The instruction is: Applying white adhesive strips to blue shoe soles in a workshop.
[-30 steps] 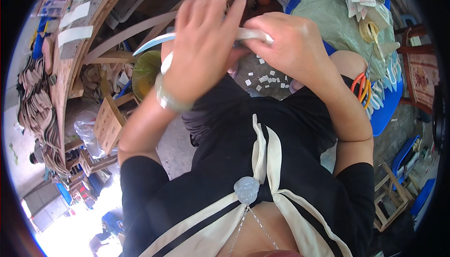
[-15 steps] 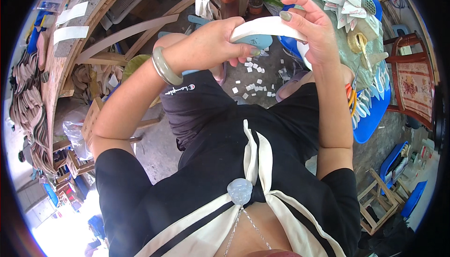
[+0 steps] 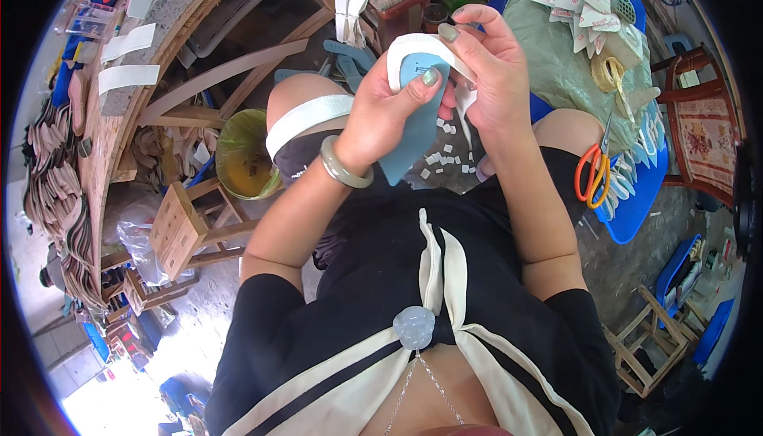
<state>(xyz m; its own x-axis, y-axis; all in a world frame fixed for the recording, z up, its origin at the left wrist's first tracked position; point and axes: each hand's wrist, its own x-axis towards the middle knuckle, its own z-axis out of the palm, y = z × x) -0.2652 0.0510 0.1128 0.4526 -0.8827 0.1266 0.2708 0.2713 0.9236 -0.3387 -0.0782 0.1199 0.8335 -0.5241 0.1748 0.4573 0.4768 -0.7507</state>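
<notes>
My left hand (image 3: 380, 122) grips a blue insole (image 3: 418, 135), its thumb pressed on the face near the rounded end. A white strip (image 3: 404, 48) curves around that rounded end at the top. At the strip's right side, my right hand (image 3: 499, 74) has thumb and fingers closed on it. Part of the strip dangles below the right fingers; its end is partly hidden. Across my left thigh lies another stretch of white strip (image 3: 306, 118); whether it joins the held one, I cannot tell.
Orange-handled scissors (image 3: 592, 175) rest by my right thigh, beside a blue tray (image 3: 636, 217) of blue-and-white pieces. Farther off are a tape roll (image 3: 606, 73) and a pile of white pieces (image 3: 584, 8). A yellowish bin (image 3: 245, 158) and wooden stool (image 3: 179, 229) stand left. White scraps litter the floor.
The insole has turned, so its blue face now shows with the strip bent around its rounded end. My left hand has moved right and down; my right hand has shifted left.
</notes>
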